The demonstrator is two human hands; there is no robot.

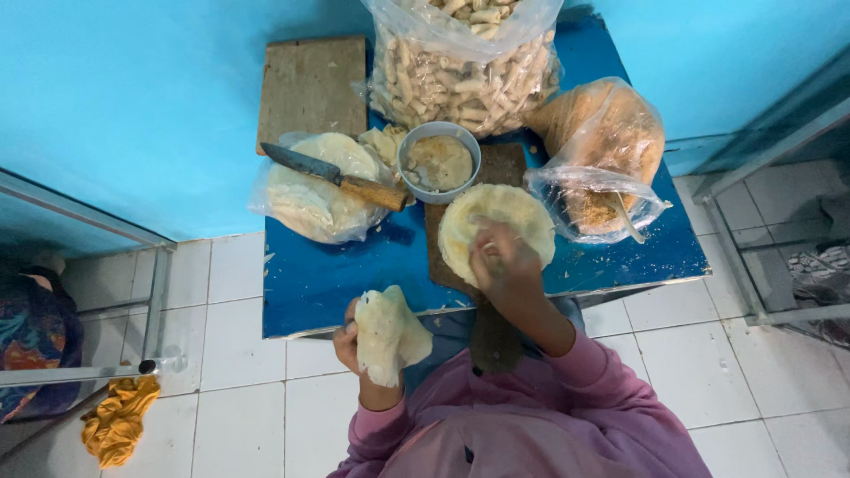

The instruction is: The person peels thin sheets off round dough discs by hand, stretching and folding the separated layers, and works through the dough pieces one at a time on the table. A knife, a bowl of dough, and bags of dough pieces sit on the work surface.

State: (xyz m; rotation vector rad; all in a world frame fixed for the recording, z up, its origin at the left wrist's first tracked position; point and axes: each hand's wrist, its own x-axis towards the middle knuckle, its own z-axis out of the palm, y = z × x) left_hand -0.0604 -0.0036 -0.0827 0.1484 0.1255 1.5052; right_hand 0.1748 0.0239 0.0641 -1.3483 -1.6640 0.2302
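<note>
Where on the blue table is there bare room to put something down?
Bare blue table lies along the near edge, below the bagged wrappers and left of the board. A smaller strip sits right of the round wrapper, under the crumb bag. The far half is crowded.

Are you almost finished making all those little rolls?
Plenty looks done: the big clear bag is full of rolled pieces. Right now the left hand holds a folded wrapper, and the right hand presses a flat round wrapper on the board. A stack of wrappers waits under the knife, so not yet.
</note>
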